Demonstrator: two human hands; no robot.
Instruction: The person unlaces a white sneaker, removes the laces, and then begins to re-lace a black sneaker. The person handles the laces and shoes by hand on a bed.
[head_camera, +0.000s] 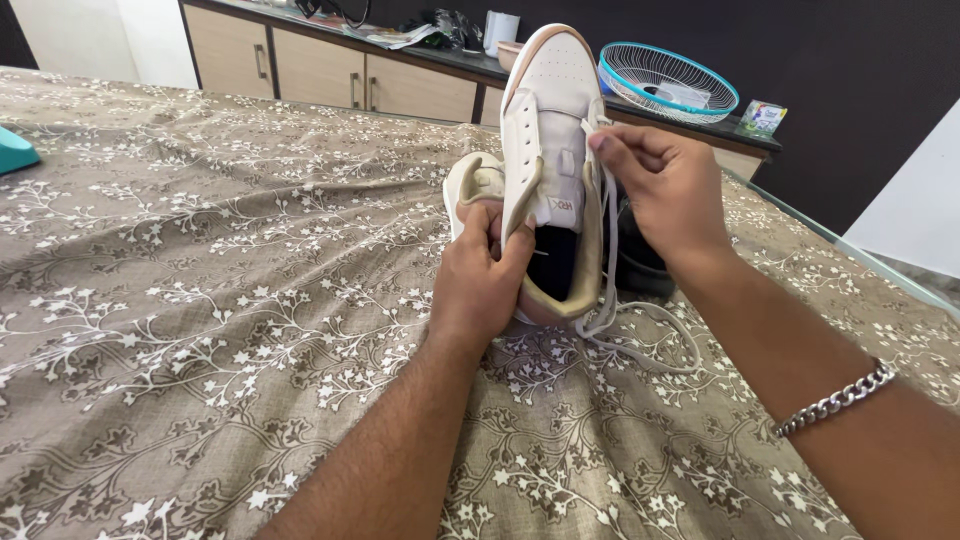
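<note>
Two hands are on one white sneaker (548, 130), which is held up off a bed covered in a brown floral bedspread (200, 300). The left hand (480, 285) is closed around the heel end, its thumb pressed against the side wall near the padded collar, so the shoe's weight rests there. The right hand (665, 185) has its fingertips pinched shut on a white shoelace (610, 260) at the upper eyelets; the rest of the lace hangs slack and loops down onto the bedspread. The sneaker stands nearly upright, its long axis running from the heel at the bottom to the toe at the top, with the toe pointing up and away from the person and the tongue and opening facing the camera. It looks light, with a fairly stiff sole and sides but a soft collar and tongue, so the heel counter and sole edge seem the firmest places to grip, while the lace is limp and likely to slip unless pinched tightly. A second sneaker (470, 185) lies just behind the left hand on the bedspread. Further back, a cabinet counter (420, 55) carries a teal wire basket (668, 82).
</note>
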